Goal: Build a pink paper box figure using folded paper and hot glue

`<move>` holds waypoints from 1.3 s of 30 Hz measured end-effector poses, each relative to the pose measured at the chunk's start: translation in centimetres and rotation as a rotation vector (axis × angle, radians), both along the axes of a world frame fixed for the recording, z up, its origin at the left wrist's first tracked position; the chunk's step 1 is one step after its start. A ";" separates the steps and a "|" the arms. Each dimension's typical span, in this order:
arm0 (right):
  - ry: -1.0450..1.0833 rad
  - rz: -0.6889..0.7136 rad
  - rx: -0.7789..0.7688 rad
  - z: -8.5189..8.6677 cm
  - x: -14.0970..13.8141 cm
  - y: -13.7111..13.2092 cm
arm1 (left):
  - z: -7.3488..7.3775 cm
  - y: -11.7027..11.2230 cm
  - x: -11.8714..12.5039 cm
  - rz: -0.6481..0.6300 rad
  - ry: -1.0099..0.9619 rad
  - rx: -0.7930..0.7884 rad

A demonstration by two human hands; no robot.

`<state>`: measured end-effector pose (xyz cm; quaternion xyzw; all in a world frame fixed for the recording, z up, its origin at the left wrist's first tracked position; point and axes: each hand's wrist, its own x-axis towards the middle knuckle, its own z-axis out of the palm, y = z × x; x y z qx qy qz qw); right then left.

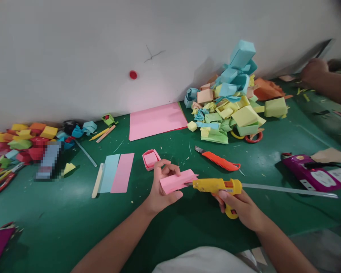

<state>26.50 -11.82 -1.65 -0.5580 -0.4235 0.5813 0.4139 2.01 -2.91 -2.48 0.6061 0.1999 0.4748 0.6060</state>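
My left hand (159, 191) holds a folded piece of pink paper (177, 181) between thumb and fingers above the green table. My right hand (241, 206) grips a yellow glue gun (210, 185) by its handle. The gun's nozzle meets the right end of the pink paper, and a long clear glue stick (287, 190) juts from its back. Just beyond my left fingers sits a small pink paper box (150, 159). An orange utility knife (220, 160) with its blade out lies behind the glue gun.
A heap of folded paper boxes (230, 102) rises at the back right, near a co-worker's hand (315, 72). Pink sheets (157, 121) lie by the wall. To the left are blue (109, 173) and pink strips (122, 173), scissors (5, 178) and coloured paper pieces (31, 134). A purple box (315, 172) stands right.
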 end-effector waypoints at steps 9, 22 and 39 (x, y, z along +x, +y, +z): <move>0.019 -0.014 0.022 -0.1 0.0 0.0 | 0.4 0.0 0.0 0.022 0.041 -0.001; 0.211 -0.043 0.120 -1.0 0.7 0.0 | 0.9 -0.1 0.2 0.203 0.272 0.239; 0.141 -0.393 0.191 -0.4 0.5 0.5 | 1.4 -1.1 0.2 -0.021 0.935 0.679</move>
